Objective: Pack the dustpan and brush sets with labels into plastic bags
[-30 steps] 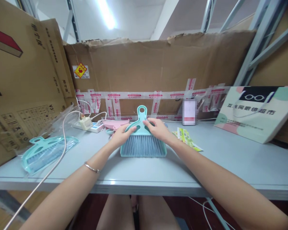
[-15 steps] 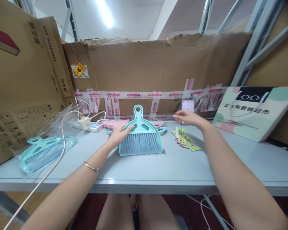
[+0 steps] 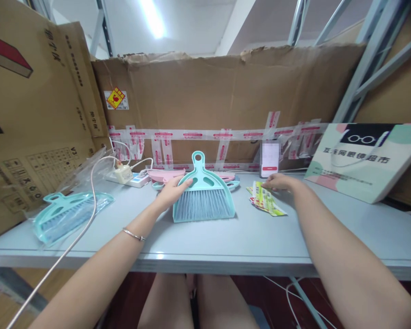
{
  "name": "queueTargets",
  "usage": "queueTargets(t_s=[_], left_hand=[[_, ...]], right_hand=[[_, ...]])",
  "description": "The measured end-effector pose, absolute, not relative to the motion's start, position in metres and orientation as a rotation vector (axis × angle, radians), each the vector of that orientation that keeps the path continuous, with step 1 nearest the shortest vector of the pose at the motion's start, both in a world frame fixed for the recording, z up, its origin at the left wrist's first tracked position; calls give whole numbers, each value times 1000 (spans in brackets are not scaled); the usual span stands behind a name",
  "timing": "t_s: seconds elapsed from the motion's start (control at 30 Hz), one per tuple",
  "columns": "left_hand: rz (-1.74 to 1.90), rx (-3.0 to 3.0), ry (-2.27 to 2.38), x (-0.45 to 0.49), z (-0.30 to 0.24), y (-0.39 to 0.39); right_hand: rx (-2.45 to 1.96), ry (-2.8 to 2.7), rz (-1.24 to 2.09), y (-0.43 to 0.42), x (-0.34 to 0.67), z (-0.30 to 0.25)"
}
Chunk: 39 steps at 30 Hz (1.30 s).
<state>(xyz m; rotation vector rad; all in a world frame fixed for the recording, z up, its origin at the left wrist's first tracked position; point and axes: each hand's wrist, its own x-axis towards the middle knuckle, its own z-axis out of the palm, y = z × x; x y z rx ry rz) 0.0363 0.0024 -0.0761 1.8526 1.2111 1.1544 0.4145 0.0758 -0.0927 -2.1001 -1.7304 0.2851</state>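
A turquoise dustpan (image 3: 228, 197) with a grey-bristled brush (image 3: 203, 204) nested in it stands tilted up on the table, its looped handle at the top. My left hand (image 3: 174, 189) grips its left edge, with the thumb over the front. Farther right, my right hand (image 3: 280, 182) has its fingers closed together at the upper edge of several green and yellow packets (image 3: 265, 199), which lie fanned on the table. The fingertips appear to pinch the top of a packet. Behind the turquoise set, a pink dustpan (image 3: 164, 175) and another turquoise one are partly hidden.
A bagged turquoise dustpan set (image 3: 68, 214) lies at the left, crossed by a white cable (image 3: 95, 196). A power strip (image 3: 139, 179) sits behind it. A phone (image 3: 270, 159) leans against the cardboard (image 3: 192, 100). At the right stands a printed gift bag (image 3: 356, 164).
My right hand has come down from in front of the phone to the packets, uncovering the screen. My left hand keeps its hold on the dustpan; the view has shifted slightly.
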Motion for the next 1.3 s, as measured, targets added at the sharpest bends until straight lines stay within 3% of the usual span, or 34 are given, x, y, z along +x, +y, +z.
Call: queueTargets(t_s=[0.2, 0.37, 0.53, 0.7, 0.93, 1.1, 1.3], left_hand=[[1178, 1830, 1178, 37, -78, 2], [1223, 1737, 1152, 38, -79, 2], [1280, 1560, 1109, 38, -84, 5], [1261, 1436, 1029, 39, -89, 8], [1291, 1436, 963, 40, -87, 7], [1310, 1385, 1028, 40, -86, 8], [1352, 1266, 968, 43, -80, 5]], right_hand=[[-2106, -1672, 180, 70, 408, -72], [-1664, -1592, 34, 44, 379, -35], [-889, -1374, 565, 13, 327, -13], [-656, -1295, 1129, 0, 280, -27], [-848, -1559, 1545, -2, 263, -48], [-1131, -1623, 1426, -4, 249, -56], [-1152, -1380, 1320, -8, 232, -57]])
